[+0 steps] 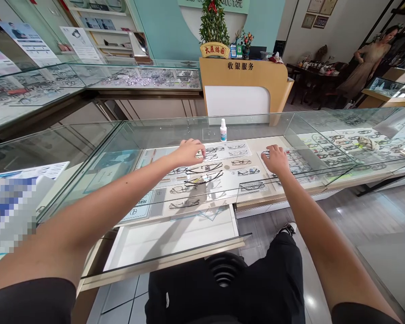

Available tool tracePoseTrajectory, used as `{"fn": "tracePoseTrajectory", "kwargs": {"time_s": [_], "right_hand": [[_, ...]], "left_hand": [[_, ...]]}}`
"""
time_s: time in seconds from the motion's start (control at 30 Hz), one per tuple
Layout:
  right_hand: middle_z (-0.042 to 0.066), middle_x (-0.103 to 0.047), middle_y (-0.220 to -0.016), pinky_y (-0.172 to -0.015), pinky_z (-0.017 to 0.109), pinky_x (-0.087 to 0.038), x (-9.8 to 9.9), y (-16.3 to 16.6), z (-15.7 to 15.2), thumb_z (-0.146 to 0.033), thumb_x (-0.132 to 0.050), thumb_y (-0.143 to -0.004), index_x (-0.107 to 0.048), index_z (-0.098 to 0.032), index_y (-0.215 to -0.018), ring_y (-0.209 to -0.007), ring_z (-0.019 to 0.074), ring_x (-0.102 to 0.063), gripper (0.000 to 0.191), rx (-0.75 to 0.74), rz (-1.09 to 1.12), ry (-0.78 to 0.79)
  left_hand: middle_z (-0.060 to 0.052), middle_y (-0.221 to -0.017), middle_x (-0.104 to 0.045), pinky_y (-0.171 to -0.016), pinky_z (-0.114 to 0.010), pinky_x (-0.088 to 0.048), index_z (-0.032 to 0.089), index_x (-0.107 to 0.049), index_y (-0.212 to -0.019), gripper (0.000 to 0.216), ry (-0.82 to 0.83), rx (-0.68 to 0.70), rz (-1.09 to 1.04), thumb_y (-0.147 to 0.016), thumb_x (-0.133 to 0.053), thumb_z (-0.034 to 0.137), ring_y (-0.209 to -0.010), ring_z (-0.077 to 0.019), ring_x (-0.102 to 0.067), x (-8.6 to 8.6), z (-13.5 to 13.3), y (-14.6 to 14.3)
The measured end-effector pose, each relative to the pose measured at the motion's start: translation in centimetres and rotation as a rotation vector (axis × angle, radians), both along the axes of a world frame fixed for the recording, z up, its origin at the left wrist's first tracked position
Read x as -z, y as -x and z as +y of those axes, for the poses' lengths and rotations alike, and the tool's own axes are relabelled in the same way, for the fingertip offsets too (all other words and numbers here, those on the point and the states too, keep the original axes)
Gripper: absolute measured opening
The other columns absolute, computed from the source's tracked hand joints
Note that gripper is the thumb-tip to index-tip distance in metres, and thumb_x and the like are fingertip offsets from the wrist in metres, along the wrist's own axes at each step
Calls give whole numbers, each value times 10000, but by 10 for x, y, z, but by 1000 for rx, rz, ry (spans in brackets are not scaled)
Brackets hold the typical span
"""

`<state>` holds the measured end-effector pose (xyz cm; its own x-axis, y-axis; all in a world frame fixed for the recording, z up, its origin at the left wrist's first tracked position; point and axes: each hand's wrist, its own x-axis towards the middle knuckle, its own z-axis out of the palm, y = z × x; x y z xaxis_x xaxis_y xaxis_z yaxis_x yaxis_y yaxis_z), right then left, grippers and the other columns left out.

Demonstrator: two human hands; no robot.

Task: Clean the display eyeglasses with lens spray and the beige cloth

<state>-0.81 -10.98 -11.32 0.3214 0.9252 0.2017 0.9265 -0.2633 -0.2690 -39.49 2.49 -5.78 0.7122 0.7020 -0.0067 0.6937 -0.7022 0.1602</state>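
Note:
My left hand (pixel 190 152) is above the glass counter with its fingers loosely bent and apart, no held thing visible. Just below it are dark-framed eyeglasses (pixel 204 168), with a second dark pair (pixel 203 179) nearer me. To the right, my right hand (pixel 276 159) hovers or rests over the glass, fingers slightly curled and spread; whether it touches the glass I cannot tell. Between and beyond the hands stands a white spray bottle (pixel 223 131) with a blue label. Further eyeglasses (pixel 252 186) lie in rows on the white display boards.
A white drawer (pixel 175 245) is pulled out in front of my legs. More frames fill the case at right (pixel 344 146) and the back showcase (pixel 145 78). A wooden cash desk (pixel 245 74) stands behind. A person (pixel 367 65) stands at the far right.

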Motion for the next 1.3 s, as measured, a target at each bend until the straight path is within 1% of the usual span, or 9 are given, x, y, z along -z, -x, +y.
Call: {"fn": "tracePoseTrajectory", "kwargs": {"time_s": [0.3,0.57,0.73,0.8,0.9,1.0,1.07,1.2,1.3], "right_hand": [[209,-592,-1645,-1235,608,-434,0,0,0,-498,-399,-1064,-610,-133,-1533,-1481,427,-509,630,4,11,8],[205,-601,-1636,-1240,604,-447,-1,0,0,-484,-408,-1067,-613,-127,-1539,-1480,423,-520,626,10,0,15],[206,-602,-1635,-1239,613,-450,-2,0,-1,-476,-414,-1065,-619,-128,-1529,-1487,432,-512,615,9,7,3],[211,-611,-1624,-1236,620,-451,-2,1,-2,-475,-422,-1062,-625,-122,-1522,-1478,437,-519,614,6,7,-1],[214,-622,-1610,-1232,610,-456,-2,1,-2,-473,-427,-1060,-629,-118,-1520,-1463,437,-532,615,5,7,-5],[215,-631,-1595,-1218,607,-464,0,1,-3,-474,-436,-1056,-633,-119,-1514,-1453,442,-537,612,9,-3,-3],[218,-633,-1590,-1205,608,-469,1,0,-3,-475,-439,-1057,-639,-126,-1502,-1448,444,-539,600,10,-16,-11],[221,-630,-1589,-1203,616,-467,2,-1,-3,-472,-433,-1062,-645,-121,-1499,-1454,447,-538,599,13,-16,-18],[223,-637,-1573,-1201,622,-465,1,-1,-3,-470,-436,-1061,-644,-112,-1497,-1449,450,-541,601,8,-14,-18]], "left_hand": [[-138,-1375,-646,-1166,-557,-363,253,-658,-1140,268,38,-11,18,-907,-651,385,-1353,-379,-527,-2,-3,1],[-118,-1368,-633,-1182,-558,-333,246,-605,-1020,280,159,-99,5,-895,-741,456,-1414,-382,-444,-4,-4,1],[-134,-1490,-577,-1191,-573,-335,234,-632,-987,390,75,-131,-178,-845,-826,543,-1438,-399,-435,-30,-27,0],[-108,-1287,-653,-1120,-500,-395,226,-611,-934,366,31,-72,-352,-935,-737,570,-1271,-335,-544,-45,-59,-1],[-4,-728,-517,-743,-338,-405,226,-465,-738,524,370,120,-428,-1091,-509,610,-712,-185,-491,-50,-127,-1],[19,-647,-432,-627,-340,-322,225,-415,-715,538,760,350,-243,-1116,-499,575,-596,-155,-403,-18,-185,-2],[14,-661,-443,-625,-345,-321,227,-401,-730,519,855,330,-201,-1127,-471,555,-606,-160,-393,20,-199,-3],[-27,-881,-673,-837,-376,-473,240,-654,-862,312,909,-4,-410,-1054,-623,483,-840,-226,-576,97,-169,-12],[-52,-982,-709,-956,-447,-561,237,-703,-942,277,925,-141,-584,-1044,-695,494,-973,-261,-647,132,-125,-20]]}}
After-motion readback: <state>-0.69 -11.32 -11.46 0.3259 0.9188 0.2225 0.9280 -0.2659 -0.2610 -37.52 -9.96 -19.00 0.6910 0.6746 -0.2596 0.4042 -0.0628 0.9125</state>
